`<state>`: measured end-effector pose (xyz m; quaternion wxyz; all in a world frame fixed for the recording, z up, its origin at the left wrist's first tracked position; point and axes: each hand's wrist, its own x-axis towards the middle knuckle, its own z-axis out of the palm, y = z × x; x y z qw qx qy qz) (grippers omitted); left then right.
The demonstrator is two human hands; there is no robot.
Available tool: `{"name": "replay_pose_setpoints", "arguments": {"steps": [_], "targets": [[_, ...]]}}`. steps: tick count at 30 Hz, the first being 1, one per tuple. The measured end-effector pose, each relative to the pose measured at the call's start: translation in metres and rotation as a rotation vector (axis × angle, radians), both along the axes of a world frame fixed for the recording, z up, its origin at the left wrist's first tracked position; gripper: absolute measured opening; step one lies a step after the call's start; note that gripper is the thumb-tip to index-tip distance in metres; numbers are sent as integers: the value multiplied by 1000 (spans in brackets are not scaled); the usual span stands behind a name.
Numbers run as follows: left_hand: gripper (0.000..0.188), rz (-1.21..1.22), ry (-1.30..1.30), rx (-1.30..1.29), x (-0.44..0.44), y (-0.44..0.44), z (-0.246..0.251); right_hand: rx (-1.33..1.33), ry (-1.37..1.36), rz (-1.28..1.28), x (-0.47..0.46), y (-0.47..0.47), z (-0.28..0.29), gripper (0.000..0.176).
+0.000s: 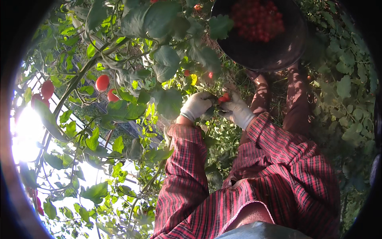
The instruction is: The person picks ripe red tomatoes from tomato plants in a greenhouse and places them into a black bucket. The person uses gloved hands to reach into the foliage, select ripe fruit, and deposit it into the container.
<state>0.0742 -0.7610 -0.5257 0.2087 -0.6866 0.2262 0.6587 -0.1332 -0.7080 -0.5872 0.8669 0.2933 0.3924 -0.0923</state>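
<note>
Both my hands wear white knit gloves and meet in front of the tomato plants. My right hand holds small red tomatoes between its thumb and fingers. Just left of them is my left hand, with its fingers curled and its tips in shadow close to the fruit. Whether a stem lies between those fingertips cannot be made out. Leaves partly cover the space below the fingers. A dark round tub with many red tomatoes in its bottom stands beyond my feet, at the top of the view.
A thick tomato vine arches across the left side. Ripe tomatoes hang on it, and leaves reach close to my left wrist. More foliage lines the right side. My legs stand between the rows. Bright sun glares at far left.
</note>
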Motion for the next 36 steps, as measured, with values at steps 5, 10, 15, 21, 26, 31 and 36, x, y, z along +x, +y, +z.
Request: {"name": "replay_pose_setpoints", "arguments": {"steps": [5,10,15,21,26,31,36], "targets": [[37,-55,-35,-72,-5,5,-9,-6,83,17,10,-5,-12,67],[39,76,101,-261,36,7,-20,-325,133,306,18,-6,-19,74],[58,-181,-451,-205,100,5,-47,-247,23,255,16,-3,-19,83],[62,-778,-659,195,87,-1,-74,-602,128,490,17,-6,-16,73],[33,-967,-548,163,64,-12,-76,-897,262,917,11,-23,-18,64],[29,-1014,-510,-100,43,-9,-66,-1052,277,1065,8,-37,-22,42],[30,-813,-394,-398,33,-4,-41,-948,195,882,6,-30,-37,39]]}}
